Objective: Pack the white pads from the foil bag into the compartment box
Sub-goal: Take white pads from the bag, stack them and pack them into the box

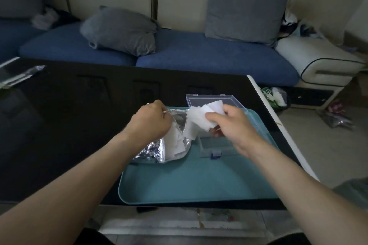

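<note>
On the tray [179, 181], left hand [148, 122] pinches bag [157, 149] edge, right hand [232, 125] grips pads [201, 118] above box [211, 145].

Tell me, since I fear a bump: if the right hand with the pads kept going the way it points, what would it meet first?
Probably the foil bag. The right hand points left toward the bag's open mouth, which the left hand holds up. The pads it pinches would likely touch first; depth is unclear.

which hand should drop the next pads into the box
Right. The right hand already pinches a bunch of white pads just above the open compartment box, while the left hand grips the foil bag.
</note>
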The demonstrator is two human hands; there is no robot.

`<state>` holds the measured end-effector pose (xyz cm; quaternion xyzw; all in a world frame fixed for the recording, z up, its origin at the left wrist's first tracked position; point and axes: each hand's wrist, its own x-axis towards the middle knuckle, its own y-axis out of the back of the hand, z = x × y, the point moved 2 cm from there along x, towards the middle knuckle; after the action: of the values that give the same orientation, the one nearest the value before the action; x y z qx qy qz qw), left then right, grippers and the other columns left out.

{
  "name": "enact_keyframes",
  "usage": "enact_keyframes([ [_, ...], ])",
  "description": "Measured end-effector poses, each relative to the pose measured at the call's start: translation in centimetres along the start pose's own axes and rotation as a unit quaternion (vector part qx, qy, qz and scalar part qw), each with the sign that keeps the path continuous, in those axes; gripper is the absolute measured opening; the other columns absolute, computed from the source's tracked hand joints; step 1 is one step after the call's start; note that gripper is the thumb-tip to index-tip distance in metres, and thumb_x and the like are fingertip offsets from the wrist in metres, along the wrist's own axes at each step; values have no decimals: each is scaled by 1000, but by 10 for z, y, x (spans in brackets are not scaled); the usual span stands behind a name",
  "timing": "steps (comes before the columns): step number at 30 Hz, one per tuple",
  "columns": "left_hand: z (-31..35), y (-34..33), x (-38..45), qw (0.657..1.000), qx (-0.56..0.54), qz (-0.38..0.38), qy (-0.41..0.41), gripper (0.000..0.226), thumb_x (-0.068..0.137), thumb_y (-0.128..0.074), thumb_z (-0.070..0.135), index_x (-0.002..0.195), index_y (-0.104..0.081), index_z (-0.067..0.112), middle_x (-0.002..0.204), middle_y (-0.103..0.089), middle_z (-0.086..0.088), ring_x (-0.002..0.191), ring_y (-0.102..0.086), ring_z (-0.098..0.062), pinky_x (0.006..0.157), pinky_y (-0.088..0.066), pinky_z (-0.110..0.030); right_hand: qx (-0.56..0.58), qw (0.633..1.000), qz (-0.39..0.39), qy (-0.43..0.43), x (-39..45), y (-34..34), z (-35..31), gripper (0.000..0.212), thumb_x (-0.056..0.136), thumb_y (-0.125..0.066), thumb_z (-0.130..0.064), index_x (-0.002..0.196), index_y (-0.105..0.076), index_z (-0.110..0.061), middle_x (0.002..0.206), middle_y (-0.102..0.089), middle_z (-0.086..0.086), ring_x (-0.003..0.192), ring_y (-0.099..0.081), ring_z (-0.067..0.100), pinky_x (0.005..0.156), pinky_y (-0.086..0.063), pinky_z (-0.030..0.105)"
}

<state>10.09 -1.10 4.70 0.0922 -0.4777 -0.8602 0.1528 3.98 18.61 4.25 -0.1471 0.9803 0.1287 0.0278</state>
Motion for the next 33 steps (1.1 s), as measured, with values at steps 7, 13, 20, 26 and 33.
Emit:
enact_keyframes([
  [7,40,5,-21,962,-215,97,-134,56,88,-71,30,138,-48,18,125,-58,4,110,-56,-5,91,-43,-17,173,984,35,-37,-1,14,-4,17,92,-71,-21,106,-73,-12,87,-75,0,70,-66,13,60,-50,26],
  [13,65,-15,-27,821,-566,-77,-6,39,95,-62,41,111,-68,6,109,-73,-14,104,-69,-33,97,-53,-46,187,982,-15,32,-17,-2,-14,23,89,-75,-20,111,-70,-15,93,-77,3,75,-72,14,57,-50,23],
  [20,64,-20,-28,789,-613,6,49,27,106,-43,22,108,-69,12,102,-75,-11,85,-71,-21,71,-58,-34,83,995,-6,58,-24,-10,-10,17,97,-65,-28,106,-75,-18,92,-78,1,78,-73,12,63,-55,25],
  [26,57,-14,-27,810,-585,22,33,23,106,-43,19,101,-65,12,100,-72,-14,74,-69,-19,68,-60,-30,145,987,48,53,-21,13,-18,27,76,-84,-26,95,-73,-10,84,-78,4,71,-72,13,63,-57,29],
  [33,64,-20,-32,784,-615,-75,48,35,106,-43,27,96,-65,2,91,-72,-16,78,-71,-24,69,-63,-38,24,992,1,126,-26,7,-20,21,79,-80,-31,83,-77,-10,67,-73,-4,58,-65,6,54,-49,22],
])
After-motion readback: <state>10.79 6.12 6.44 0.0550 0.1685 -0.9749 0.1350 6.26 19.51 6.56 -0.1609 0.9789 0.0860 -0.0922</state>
